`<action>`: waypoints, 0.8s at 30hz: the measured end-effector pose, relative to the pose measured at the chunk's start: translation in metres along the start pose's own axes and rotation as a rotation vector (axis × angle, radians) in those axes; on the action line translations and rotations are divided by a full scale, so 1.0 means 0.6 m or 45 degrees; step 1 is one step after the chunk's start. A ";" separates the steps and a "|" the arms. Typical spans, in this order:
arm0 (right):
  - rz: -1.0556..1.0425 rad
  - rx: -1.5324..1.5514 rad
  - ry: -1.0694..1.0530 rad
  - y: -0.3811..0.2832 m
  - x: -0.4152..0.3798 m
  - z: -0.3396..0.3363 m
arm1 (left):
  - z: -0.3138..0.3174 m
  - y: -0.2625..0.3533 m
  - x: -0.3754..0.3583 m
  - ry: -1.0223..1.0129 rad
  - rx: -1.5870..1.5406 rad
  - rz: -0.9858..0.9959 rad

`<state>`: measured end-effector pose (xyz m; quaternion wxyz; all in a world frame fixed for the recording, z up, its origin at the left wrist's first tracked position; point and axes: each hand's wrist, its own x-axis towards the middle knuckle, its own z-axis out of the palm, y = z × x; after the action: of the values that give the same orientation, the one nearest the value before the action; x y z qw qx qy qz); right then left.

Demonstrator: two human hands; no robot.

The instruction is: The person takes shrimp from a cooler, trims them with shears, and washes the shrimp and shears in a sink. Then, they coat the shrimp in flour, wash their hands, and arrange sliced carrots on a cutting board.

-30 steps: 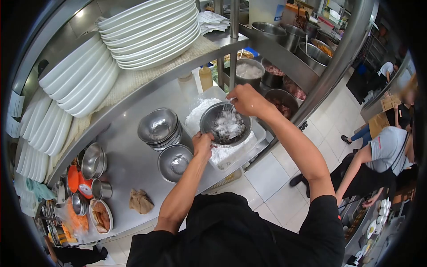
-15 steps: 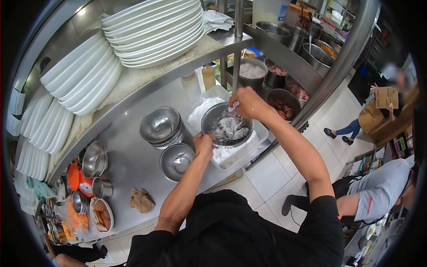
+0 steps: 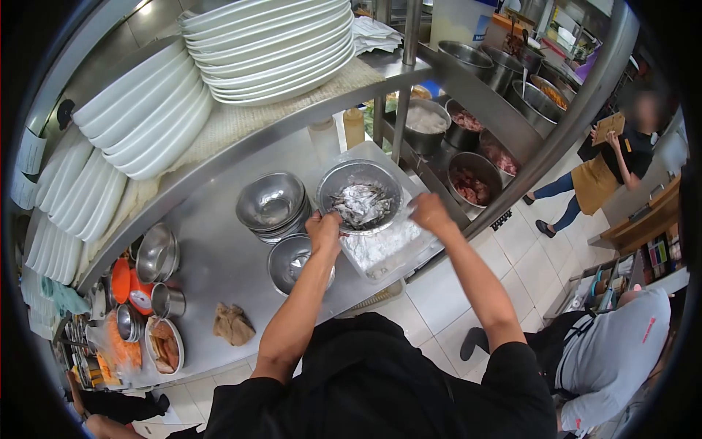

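A metal bowl (image 3: 398, 179) with flour-coated grey pieces (image 3: 362, 203) is tilted over a translucent tray (image 3: 409, 256) of white powder. My left hand (image 3: 324, 228) is closed on the bowl's near left rim. To the right of the bowl, over the tray's right side, my right hand (image 3: 431, 212) is smeared by motion, apart from the bowl, and its fingers are unclear. Left of my left hand stand stacked metal bowls (image 3: 270, 201), with another metal bowl (image 3: 281, 263) nearer to me.
White plates (image 3: 270, 58) fill the upper shelf (image 3: 307, 102), whose metal post (image 3: 404, 124) rises behind the tray. Pots of meat (image 3: 472, 179) stand right. A brown cloth (image 3: 234, 324) lies left. Two people (image 3: 596, 168) (image 3: 614, 351) are at the right.
My right hand has left the bowl and moved right and down. The bowl has shifted left and up with my left hand. The person with the cardboard piece has moved.
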<state>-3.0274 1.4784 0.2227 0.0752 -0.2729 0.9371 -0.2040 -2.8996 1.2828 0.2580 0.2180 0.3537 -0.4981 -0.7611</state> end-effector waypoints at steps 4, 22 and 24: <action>0.079 -0.002 -0.053 -0.018 -0.020 0.100 | -0.007 0.004 0.022 0.011 0.051 0.003; 0.088 0.526 0.313 -0.094 -0.029 -0.165 | -0.028 -0.046 0.028 -0.023 -0.008 -0.174; -0.155 0.447 0.212 -0.132 -0.024 -0.180 | -0.024 -0.051 0.026 -0.062 0.031 -0.159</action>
<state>-3.0046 1.4620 0.3543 0.0315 -0.2939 0.8720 -0.3903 -2.8982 1.2761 0.2212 0.1535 0.3680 -0.4893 -0.7756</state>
